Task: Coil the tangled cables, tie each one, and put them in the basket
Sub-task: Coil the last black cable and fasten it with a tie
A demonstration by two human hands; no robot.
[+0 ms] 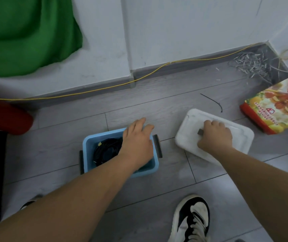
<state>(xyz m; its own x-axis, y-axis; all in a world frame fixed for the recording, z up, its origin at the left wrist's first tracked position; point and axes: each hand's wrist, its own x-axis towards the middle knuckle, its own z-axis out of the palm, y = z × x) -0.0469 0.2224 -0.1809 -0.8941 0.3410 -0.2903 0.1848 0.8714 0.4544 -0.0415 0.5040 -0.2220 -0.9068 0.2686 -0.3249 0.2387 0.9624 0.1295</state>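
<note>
A light blue basket (87, 145) with dark side handles stands on the grey floor. Coiled black cables (107, 151) lie inside it. My left hand (138, 138) rests flat over the basket's far right corner, fingers spread, holding nothing. To the right lies the white lid (241, 135), tilted. My right hand (214, 135) is closed around the lid's dark handle. A loose black cable tie (213, 102) lies on the floor behind the lid.
A colourful red-edged bag (276, 109) sits at the right. A yellow wire (104, 88) runs along the skirting board. Shredded scraps (251, 63) pile in the far corner. A red object (7, 119) lies at left, green cloth (22, 32) above. My shoe (192, 219) is below.
</note>
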